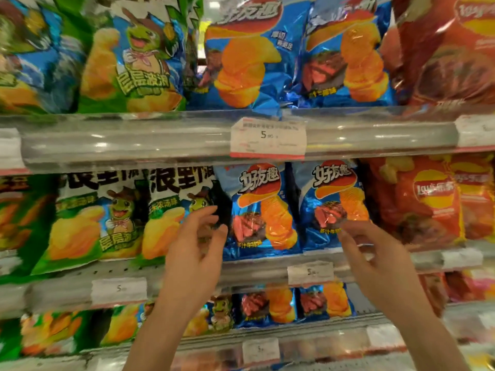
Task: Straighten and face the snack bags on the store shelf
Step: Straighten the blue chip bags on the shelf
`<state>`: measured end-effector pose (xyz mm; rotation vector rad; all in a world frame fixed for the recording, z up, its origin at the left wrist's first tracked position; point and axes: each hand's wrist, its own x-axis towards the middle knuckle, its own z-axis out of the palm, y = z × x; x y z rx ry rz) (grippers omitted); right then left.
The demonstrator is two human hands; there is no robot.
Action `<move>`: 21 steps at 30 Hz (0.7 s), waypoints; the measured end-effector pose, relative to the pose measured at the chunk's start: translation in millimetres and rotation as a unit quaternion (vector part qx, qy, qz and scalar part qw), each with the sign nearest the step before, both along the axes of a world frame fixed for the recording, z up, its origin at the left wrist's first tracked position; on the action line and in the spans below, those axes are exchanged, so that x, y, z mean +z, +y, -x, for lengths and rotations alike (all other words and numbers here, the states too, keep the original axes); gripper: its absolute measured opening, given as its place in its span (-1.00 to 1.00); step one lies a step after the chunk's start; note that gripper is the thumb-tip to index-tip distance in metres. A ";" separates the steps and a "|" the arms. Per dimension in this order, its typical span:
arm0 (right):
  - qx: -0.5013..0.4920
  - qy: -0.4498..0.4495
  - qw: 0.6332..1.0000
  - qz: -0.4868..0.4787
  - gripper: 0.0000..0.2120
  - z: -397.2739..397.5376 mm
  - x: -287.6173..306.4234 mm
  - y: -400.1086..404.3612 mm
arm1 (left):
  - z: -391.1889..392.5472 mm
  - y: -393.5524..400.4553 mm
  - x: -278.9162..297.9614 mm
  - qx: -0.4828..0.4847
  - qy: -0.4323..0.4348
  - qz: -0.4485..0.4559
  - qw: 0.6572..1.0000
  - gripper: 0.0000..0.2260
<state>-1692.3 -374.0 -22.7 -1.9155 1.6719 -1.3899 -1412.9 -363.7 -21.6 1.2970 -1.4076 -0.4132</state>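
Observation:
Two blue chip bags stand side by side on the middle shelf [267,271]: the left blue bag [261,210] and the right blue bag [332,204], both upright and facing out. My left hand [195,253] is raised with fingers spread in front of a green bag [171,218], just left of the left blue bag, holding nothing. My right hand [375,253] hovers open at the lower right corner of the right blue bag; whether it touches the bag is unclear.
Green bags [93,223] fill the shelf's left side, red bags [417,202] the right. An upper shelf [160,140] with a price tag [267,137] carries larger bags. Lower shelves hold smaller bags [267,303].

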 end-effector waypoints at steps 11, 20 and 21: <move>0.157 0.013 0.986 -0.048 -0.56 -58.7 32.4 -76.4 | 47.4 -47.3 22.3 -0.022 -0.009 -0.069 0.997 -0.53; 0.221 -0.069 0.969 -0.079 -0.49 -70.9 28.3 -93.8 | 55.4 -74.2 23.4 0.027 0.003 -0.044 0.999 -0.59; 0.222 -0.083 0.969 -0.075 -0.50 -69.8 27.0 -94.1 | 55.7 -73.1 24.2 0.028 0.001 -0.039 0.999 -0.58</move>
